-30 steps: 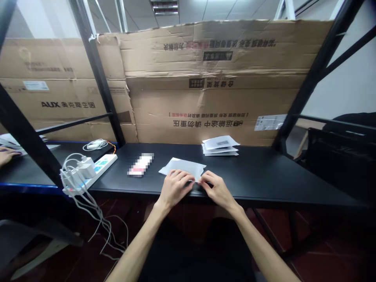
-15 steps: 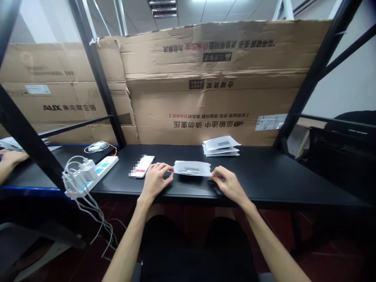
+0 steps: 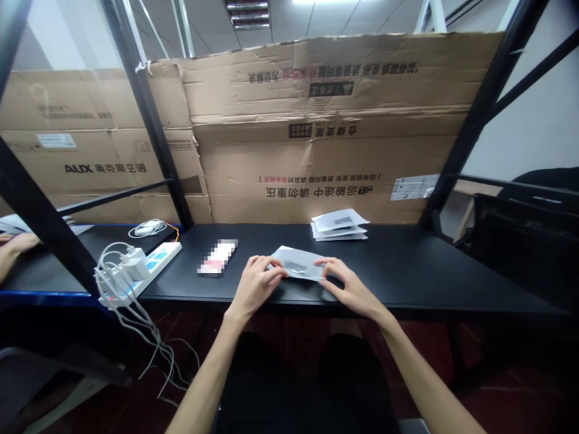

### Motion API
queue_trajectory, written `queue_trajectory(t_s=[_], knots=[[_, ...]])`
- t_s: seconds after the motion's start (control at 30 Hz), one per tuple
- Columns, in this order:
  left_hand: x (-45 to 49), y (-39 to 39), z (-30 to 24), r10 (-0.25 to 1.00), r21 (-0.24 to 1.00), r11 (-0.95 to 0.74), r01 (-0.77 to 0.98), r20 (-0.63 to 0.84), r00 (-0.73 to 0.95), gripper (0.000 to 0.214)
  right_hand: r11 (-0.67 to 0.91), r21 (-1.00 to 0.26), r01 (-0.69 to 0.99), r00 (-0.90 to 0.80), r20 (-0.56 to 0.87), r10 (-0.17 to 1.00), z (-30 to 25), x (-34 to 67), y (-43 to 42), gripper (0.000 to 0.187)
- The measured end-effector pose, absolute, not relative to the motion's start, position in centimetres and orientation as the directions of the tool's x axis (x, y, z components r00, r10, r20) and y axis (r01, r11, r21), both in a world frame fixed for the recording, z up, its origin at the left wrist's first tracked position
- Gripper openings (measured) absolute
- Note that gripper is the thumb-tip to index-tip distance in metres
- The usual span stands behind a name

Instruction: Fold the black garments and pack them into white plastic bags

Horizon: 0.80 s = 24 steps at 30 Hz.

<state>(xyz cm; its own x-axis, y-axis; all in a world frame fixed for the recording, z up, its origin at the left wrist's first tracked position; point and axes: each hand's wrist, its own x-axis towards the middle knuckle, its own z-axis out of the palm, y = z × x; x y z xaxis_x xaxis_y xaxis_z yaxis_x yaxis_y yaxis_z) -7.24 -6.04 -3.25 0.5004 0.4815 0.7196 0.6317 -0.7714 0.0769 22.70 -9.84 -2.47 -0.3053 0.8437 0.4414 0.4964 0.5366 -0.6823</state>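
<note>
"Black desk [image 3: 407, 274]; what's over its near side?"
"Left hand [image 3: 259, 282] and right hand [image 3: 347, 286] pinching opposite ends of a white packet [image 3: 301, 259], likely light, floppy, easily creased: hold its edges."
"Beyond?"
"One paper stack [image 3: 337, 223]."

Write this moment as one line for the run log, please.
left hand: holds white paper at left side | right hand: holds it at right side | beyond: paper stack | farther left: power strip

Bright overhead light [image 3: 325, 2] (dim floor [image 3: 280, 325])
</note>
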Motion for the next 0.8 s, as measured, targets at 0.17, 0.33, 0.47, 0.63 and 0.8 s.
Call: queue_trajectory(t_s=[0.17, 0.33, 0.47, 0.63, 0.8], knots=[[-6.0, -6.5, -3.4, 0.437, 0.068, -0.815, 0.575, 0.723, 0.535, 0.021, 0.538, -0.719, 0.440, -0.336, 0.424, 0.841, -1.9, 21.8, -10.6, 0.021], [-6.2, -6.6, -3.3, 0.456, 0.086, -0.802, 0.591, 0.728, 0.512, 0.022, 0.535, -0.728, 0.428, -0.361, 0.405, 0.840, -1.6, 22.0, -11.1, 0.023], [-6.5, -6.5, -3.1, 0.462, 0.099, -0.804, 0.586, 0.725, 0.511, 0.022, 0.522, -0.737, 0.428, -0.376, 0.380, 0.845, -1.4, 22.3, -11.4, 0.024], [-6.8, -6.3, -3.2, 0.478, 0.130, -0.800, 0.586, 0.728, 0.491, 0.026, 0.521, -0.741, 0.424, -0.387, 0.372, 0.844, -0.4, 22.4, -11.5, 0.024], [-6.9, -6.2, -3.1, 0.474, 0.120, -0.798, 0.591, 0.731, 0.491, 0.026, 0.521, -0.742, 0.422, -0.392, 0.369, 0.843, 0.9, 22.2, -11.4, 0.025]])
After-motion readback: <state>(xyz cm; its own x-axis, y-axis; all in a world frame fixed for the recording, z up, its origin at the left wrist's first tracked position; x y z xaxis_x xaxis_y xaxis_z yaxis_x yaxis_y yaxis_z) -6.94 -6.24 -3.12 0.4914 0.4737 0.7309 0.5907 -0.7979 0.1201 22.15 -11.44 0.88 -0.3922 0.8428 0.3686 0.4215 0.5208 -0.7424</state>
